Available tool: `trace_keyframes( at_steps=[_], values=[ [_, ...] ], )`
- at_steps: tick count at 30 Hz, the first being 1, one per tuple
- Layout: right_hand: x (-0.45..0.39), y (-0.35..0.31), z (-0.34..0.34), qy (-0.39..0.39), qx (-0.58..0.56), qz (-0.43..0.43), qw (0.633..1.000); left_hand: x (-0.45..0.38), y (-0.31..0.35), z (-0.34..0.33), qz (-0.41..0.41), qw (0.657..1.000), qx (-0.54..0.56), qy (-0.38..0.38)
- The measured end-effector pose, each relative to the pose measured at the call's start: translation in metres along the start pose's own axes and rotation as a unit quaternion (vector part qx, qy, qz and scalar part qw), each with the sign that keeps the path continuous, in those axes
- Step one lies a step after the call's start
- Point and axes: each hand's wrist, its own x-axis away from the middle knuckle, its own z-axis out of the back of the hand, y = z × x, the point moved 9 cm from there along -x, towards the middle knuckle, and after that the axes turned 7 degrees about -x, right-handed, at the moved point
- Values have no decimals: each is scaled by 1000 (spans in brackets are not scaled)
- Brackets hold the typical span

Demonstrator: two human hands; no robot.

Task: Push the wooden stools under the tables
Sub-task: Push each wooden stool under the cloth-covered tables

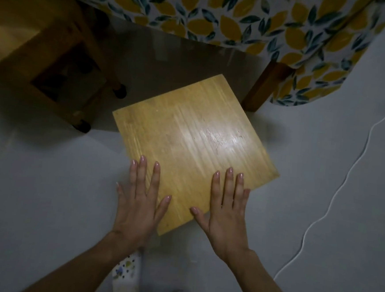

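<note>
A wooden stool (192, 141) with a square light-wood seat stands on the grey floor, its far corner just under the edge of a table (220, 14) draped in a lemon-print cloth. My left hand (140, 201) lies flat on the seat's near left edge, fingers spread. My right hand (225, 208) lies flat on the near right part of the seat, fingers spread. A second wooden stool (62, 66) stands to the left, partly beneath the table, seen through a clear overhanging cover.
A wooden table leg (265, 87) stands just right of the stool's far corner. A white cable (335, 194) snakes across the floor on the right. My feet in patterned white shoes (126, 276) are at the bottom.
</note>
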Motion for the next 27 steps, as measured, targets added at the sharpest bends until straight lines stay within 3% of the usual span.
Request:
trace_keyframes(
  at_steps=[19, 27],
  values=[
    [-291, 18, 61, 4, -4, 10, 1000, -273, -11, 94, 6, 1000, 14, 21],
    [-366, 27, 78, -6, 9, 1, 1000, -347, -10, 119, -9, 999, 46, 8]
  ],
)
